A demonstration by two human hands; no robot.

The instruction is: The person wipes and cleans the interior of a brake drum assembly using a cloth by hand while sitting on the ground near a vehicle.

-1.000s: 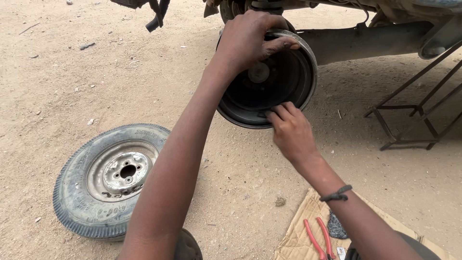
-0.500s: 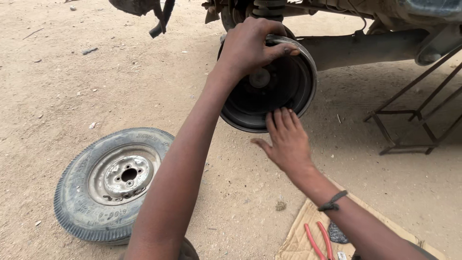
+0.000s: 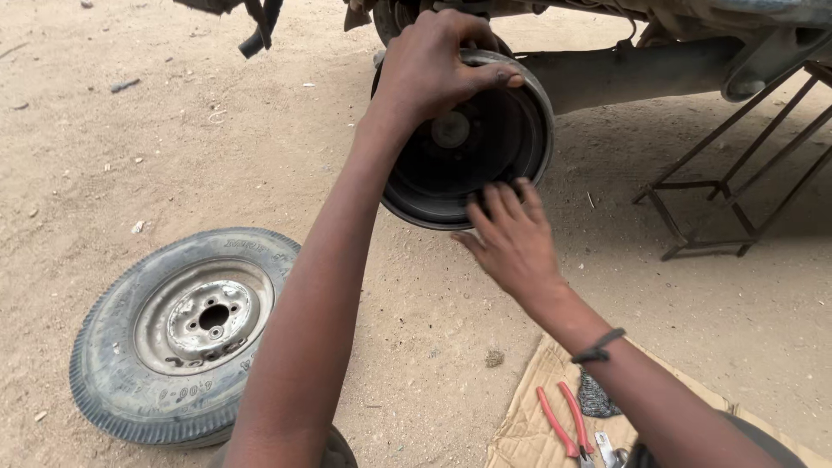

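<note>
Below the right hand [image 3: 513,238], red-handled pliers [image 3: 565,422] on cardboard [image 3: 520,429]; left of both arms, a wheel [image 3: 178,334] flat on sand. Right hand spread flat, fingertips against the lower rim of the brake drum [image 3: 468,143]. Left hand [image 3: 433,65] clasping its top edge, under the vehicle's axle [image 3: 624,74]

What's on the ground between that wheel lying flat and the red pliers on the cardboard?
In the head view, mostly bare sandy ground lies between the wheel and the red pliers, with one small dark clump near the cardboard. The person's left forearm crosses above it.
</note>
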